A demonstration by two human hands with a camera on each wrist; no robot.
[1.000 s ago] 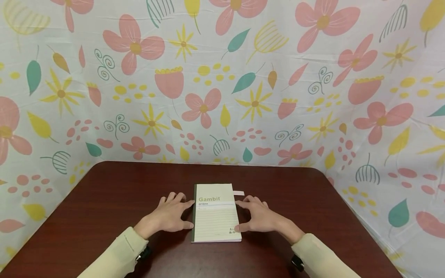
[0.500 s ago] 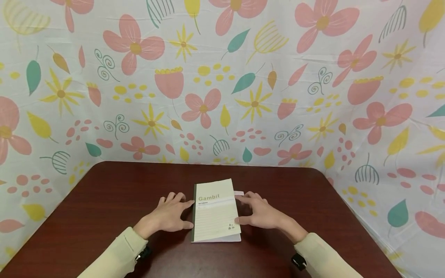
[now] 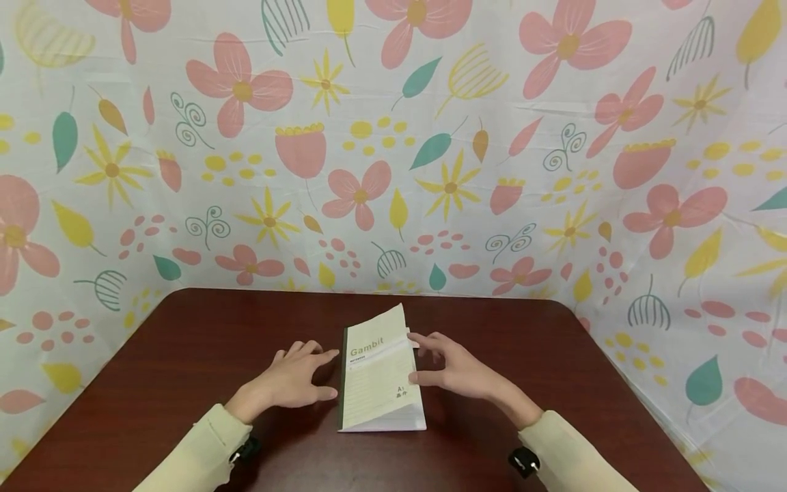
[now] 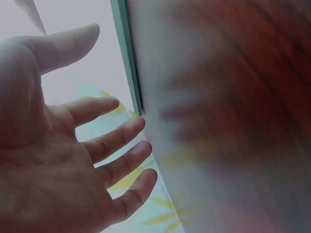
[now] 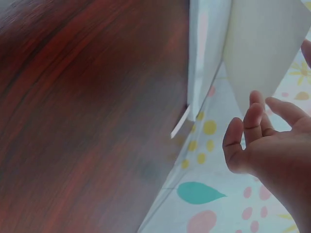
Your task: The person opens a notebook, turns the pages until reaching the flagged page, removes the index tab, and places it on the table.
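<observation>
On the table lies a cream notebook (image 3: 375,383) with "Gambit" printed on its front and a dark green spine (image 3: 342,379) along the left side. Its front cover (image 5: 267,43) stands partly raised on the right, so white pages (image 3: 399,418) show beneath. My right hand (image 3: 458,369) holds the cover's right edge, with thumb and fingers at that edge. Left of the spine, my left hand (image 3: 279,379) stays spread, its fingertips just short of the spine. In the left wrist view, nothing lies in its palm.
A pale paper tab (image 5: 181,122) sticks out from the pages on the right side. The dark reddish-brown table (image 3: 233,328) has rounded far corners. Behind and beside it hangs a white flowered cloth (image 3: 393,266). Dark straps (image 3: 524,462) sit at both wrists.
The notebook's cover was flat and has risen on its right side, tilting toward the left. My right hand went slightly up and left with it. My left hand drew back a little from the spine.
</observation>
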